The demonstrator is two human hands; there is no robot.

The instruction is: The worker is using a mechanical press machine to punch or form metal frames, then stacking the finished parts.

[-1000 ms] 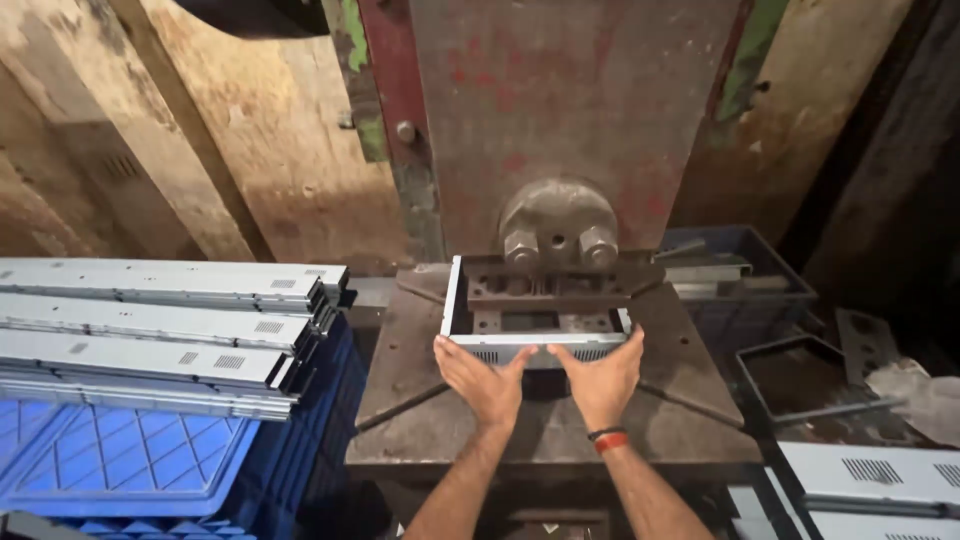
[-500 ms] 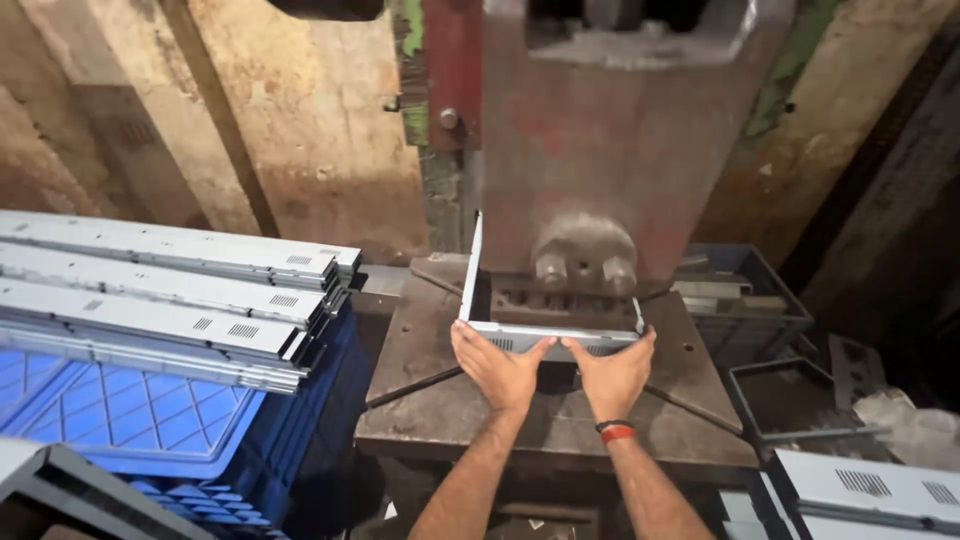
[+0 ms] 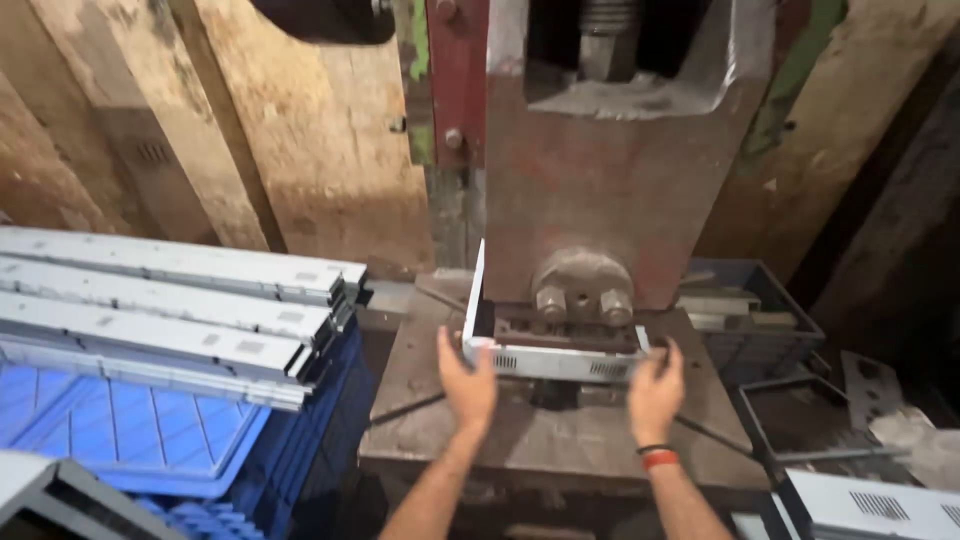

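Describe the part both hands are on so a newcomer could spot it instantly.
Start at the big rust-red press and drop to its steel bed. The bent grey sheet-metal frame sits there between left hand and right hand: slotted vents, left side upturned, unlike the flat stacked panels.

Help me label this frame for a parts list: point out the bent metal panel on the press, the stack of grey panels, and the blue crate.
bent metal panel (image 3: 552,362), head view, on its front strip with the vent slots.
stack of grey panels (image 3: 170,310), head view, on a middle panel's top face.
blue crate (image 3: 130,435), head view, on its ribbed blue surface.
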